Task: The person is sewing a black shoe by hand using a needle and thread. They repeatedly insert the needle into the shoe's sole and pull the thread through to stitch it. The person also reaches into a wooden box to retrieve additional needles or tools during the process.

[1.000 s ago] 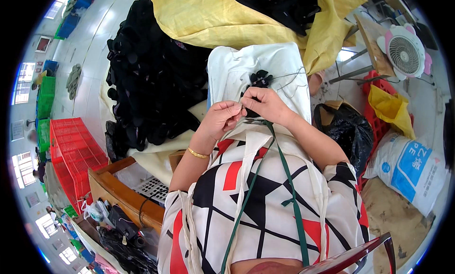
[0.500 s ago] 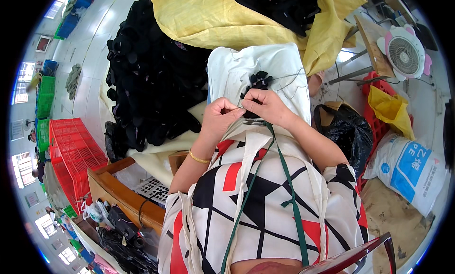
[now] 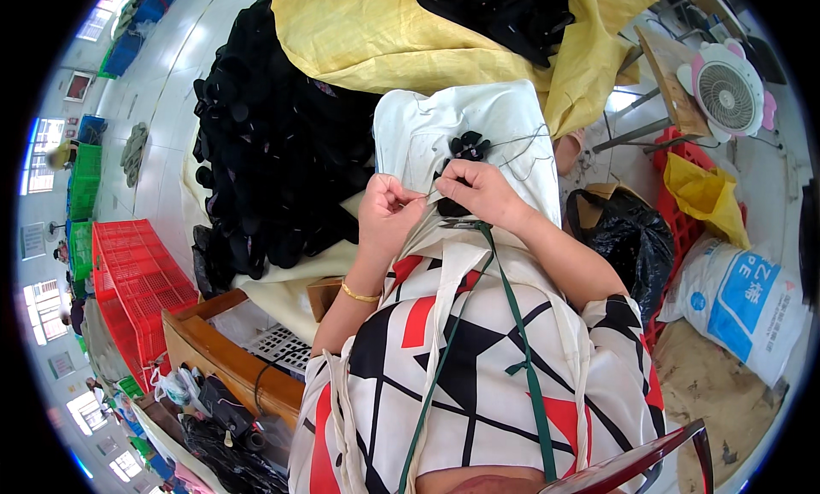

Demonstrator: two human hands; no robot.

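Note:
Both hands meet over a white cloth-covered pad (image 3: 401, 122) on my lap. My left hand (image 3: 389, 214) pinches a thin strand, looking like thread, that spans the small gap to my right hand (image 3: 480, 190). The right fingertips are pinched together too; whether they hold a needle is too small to tell. Under and beyond the right hand lie small black fabric pieces (image 3: 469, 146), partly hidden by it. A loose dark thread (image 3: 521, 144) curls over the pad to their right. Close below the hands, small metal snips (image 3: 461, 224) rest by a green cord (image 3: 511, 310).
A big heap of black fabric pieces (image 3: 273, 161) lies at left, with a yellow sack (image 3: 367, 33) beyond. An open wooden drawer (image 3: 226, 357) and red crate (image 3: 141, 280) are at lower left. Rightward are a black plastic bag (image 3: 628, 238), a white sack (image 3: 735, 302) and a fan (image 3: 728, 93).
My left hand has drawn a little to the left, away from the right, widening the gap with the strand across it. The right hand has hardly moved.

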